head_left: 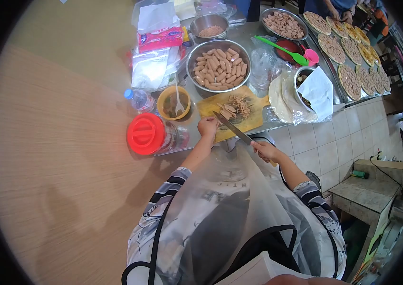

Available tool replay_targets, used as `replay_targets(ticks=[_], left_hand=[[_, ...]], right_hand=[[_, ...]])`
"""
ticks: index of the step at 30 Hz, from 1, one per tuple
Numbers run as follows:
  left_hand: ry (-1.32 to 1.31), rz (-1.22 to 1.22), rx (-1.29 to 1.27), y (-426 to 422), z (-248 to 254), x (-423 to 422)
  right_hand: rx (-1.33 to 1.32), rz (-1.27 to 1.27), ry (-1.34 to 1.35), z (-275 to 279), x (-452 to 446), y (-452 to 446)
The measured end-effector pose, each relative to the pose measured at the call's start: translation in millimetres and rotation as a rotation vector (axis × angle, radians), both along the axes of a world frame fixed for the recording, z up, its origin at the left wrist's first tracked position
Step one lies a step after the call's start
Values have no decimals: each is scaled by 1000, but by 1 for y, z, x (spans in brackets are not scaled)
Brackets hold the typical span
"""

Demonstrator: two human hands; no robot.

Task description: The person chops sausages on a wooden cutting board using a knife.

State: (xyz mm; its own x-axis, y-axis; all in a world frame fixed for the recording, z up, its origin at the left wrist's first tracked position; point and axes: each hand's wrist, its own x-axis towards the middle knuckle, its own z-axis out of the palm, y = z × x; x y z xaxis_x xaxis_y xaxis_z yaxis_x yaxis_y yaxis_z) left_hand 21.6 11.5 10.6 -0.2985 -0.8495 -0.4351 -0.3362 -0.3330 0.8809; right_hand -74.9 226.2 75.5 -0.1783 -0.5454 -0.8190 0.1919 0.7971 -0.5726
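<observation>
My right hand [265, 151] grips the handle of a kitchen knife [236, 130], its blade pointing up and left across the front of a yellow cutting board [254, 124]. My left hand [207, 127] is at the board's left front edge, fingers curled close to the knife tip; what they pinch, if anything, is hidden. Cut sausage strips [228, 110] lie just beyond the tip. Beside them is a heap of finely chopped sausage [242, 104]. Behind the board stands a steel bowl [190, 71] full of whole sausages [220, 69].
Left of the board are a yellow bowl [161, 102] with a white spoon, a water bottle [140, 100] and a red-lidded jar [145, 134]. To the right are flatbreads [277, 97] and a steel pot [301, 72]. Several topped pizzas [349, 80] lie farther right, near another person's hands [341, 19].
</observation>
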Motion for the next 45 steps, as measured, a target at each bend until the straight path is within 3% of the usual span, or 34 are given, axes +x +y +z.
replay_targets(ticks=[5, 7, 9, 13, 15, 16, 18, 26, 28, 29, 31, 37, 45], left_hand=[[33, -55, -125, 1, -18, 0], [47, -113, -228, 0, -16, -5], [-111, -232, -438, 4, -7, -11], [-239, -268, -591, 8, 5, -32], [-437, -454, -723, 6, 3, -41], [-501, -520, -588, 14, 38, -44], [-542, -567, -618, 16, 44, -49], [-647, -734, -662, 4, 62, -51], [-629, -1021, -861, 0, 80, -44], [-633, -1017, -860, -5, 77, -41], [-496, -1364, -1139, -11, 70, -33], [-500, -1507, -996, -23, 70, -31], [-404, -1450, -910, -30, 47, -36]], right_hand=[[-114, -105, 15, 11, -2, -17], [-125, -87, 217, 21, 0, -17], [-139, -77, 309, 31, -1, -11], [-289, -125, 441, 30, -4, 5], [-347, -197, 440, 34, -6, 10], [-291, -209, 402, 43, -6, 14], [-164, -190, 343, 60, -7, 18], [-161, -280, 272, 52, -6, 33], [-149, -286, 277, 52, -7, 33], [-152, -289, 263, 53, -8, 34], [-155, -287, 243, 50, -9, 35], [-144, -260, 279, 44, -14, 30], [-145, -297, 256, 50, -14, 25]])
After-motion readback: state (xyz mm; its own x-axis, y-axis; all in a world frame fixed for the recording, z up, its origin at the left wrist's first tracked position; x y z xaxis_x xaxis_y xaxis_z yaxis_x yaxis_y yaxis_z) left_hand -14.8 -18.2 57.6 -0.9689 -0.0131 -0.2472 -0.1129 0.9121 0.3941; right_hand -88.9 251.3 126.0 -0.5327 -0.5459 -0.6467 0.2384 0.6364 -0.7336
